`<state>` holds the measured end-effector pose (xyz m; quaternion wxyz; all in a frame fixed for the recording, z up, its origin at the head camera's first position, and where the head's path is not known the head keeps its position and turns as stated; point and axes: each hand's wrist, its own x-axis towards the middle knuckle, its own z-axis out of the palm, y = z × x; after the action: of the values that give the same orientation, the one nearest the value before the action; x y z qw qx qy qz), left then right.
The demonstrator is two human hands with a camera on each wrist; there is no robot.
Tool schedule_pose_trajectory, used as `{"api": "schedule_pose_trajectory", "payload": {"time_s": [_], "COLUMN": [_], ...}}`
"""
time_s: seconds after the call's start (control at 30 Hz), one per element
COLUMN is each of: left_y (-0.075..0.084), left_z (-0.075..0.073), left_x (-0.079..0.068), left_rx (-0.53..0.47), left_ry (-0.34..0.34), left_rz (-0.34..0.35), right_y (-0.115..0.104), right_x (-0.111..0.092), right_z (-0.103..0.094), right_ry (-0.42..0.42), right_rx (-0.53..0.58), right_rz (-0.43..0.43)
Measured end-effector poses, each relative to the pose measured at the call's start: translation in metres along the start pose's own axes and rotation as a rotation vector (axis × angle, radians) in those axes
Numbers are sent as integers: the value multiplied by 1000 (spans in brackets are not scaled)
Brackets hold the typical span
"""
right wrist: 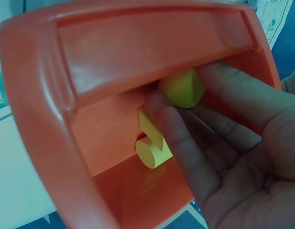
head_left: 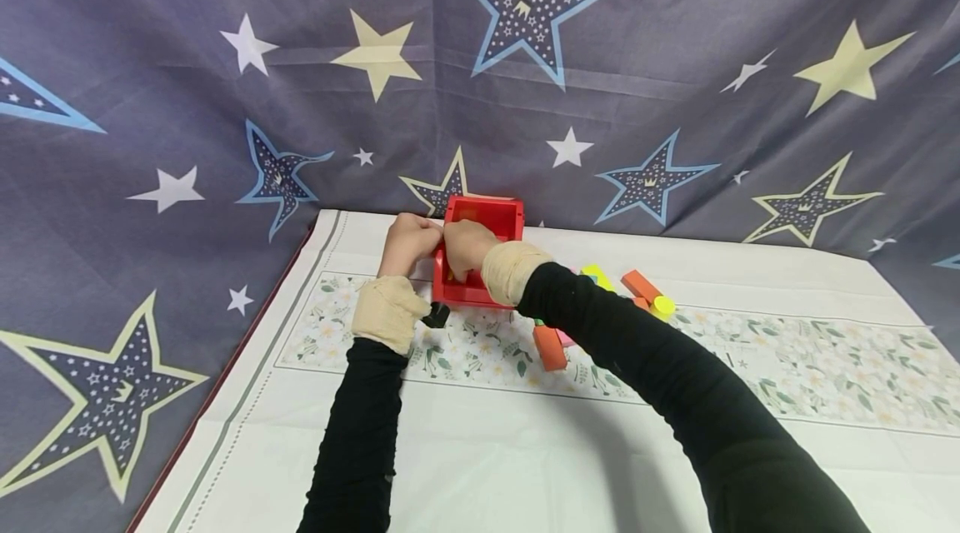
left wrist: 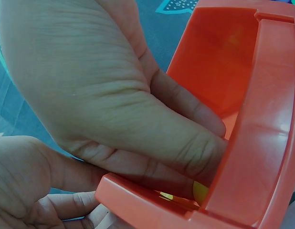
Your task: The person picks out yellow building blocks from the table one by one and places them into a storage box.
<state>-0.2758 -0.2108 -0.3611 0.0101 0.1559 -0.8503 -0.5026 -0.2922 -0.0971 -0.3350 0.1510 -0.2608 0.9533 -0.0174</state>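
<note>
Right sleeve [head_left: 675, 375] across table [head_left: 480, 450] | right hand [head_left: 468, 246] pinching yellow block [right wrist: 183, 90] inside bin [head_left: 472, 296], near table's far edge | left hand [head_left: 408, 241] at bin's left rim, likely steadying it; grip unclear

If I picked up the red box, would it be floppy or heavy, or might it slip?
The red box is probably stiff, not floppy: its walls stand up with straight edges. It may be light for its size, since it looks like hollow plastic. Its smooth, shiny surface could feel a bit slippery.
</note>
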Motion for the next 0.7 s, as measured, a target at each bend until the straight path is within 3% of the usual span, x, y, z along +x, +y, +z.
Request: {"api": "schedule_pose_trajectory", "payload": {"time_s": [0.7], "left_y": [1], "left_z": [0], "left_x": [-1], "left_rx": [-9], "left_ry": [-14], "left_rz": [-11], "right_y": [1], "right_x": [0], "right_z": [4], "right_ry": [14], "right_rx": [3], "right_rz": [4]}}
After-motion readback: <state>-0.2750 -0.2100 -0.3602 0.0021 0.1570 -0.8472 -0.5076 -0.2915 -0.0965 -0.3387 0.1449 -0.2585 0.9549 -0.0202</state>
